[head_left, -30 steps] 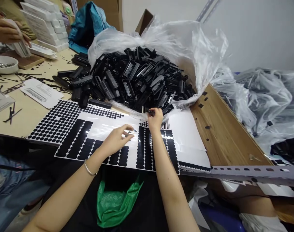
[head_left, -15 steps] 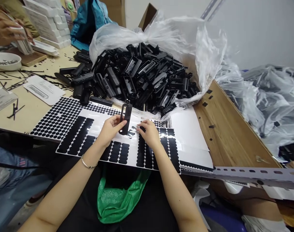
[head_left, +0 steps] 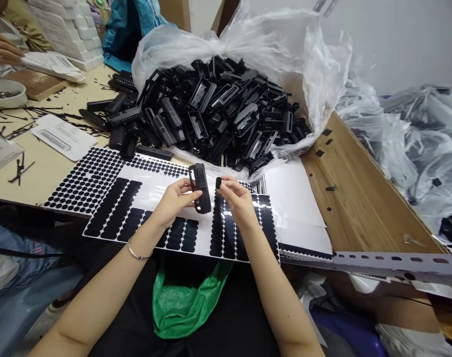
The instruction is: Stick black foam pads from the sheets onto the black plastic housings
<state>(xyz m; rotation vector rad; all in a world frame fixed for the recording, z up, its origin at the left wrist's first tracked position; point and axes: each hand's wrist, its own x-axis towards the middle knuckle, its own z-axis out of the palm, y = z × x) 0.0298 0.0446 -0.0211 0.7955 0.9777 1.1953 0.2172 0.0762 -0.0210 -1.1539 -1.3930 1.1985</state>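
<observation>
My left hand [head_left: 178,201] is closed around the edge of a long black plastic housing [head_left: 200,189], held nearly upright over the sheets. Between the thumb and fingers of my right hand [head_left: 236,198] is a small black oval sticker [head_left: 218,182], a short way right of the housing. Beneath both hands lies a white sheet of black oval stickers [head_left: 206,233], with bare backing showing in its middle. Under it, to the left, is a sheet of round black stickers [head_left: 85,181]. Just beyond is a big heap of similar black housings [head_left: 211,114] in a clear plastic bag [head_left: 263,37].
A wooden tray [head_left: 345,198] with scattered black bits lies at right, beside a perforated metal rail [head_left: 397,261]. At left are a printed card [head_left: 62,137], a bowl of small metal parts [head_left: 6,94] and a co-worker's hand [head_left: 3,48]. A green bag [head_left: 189,307] hangs below the edge.
My right hand has come up off the sheet with an oval sticker in its fingers. My left hand has turned the housing and shifted it slightly right. The co-worker's hand has moved left.
</observation>
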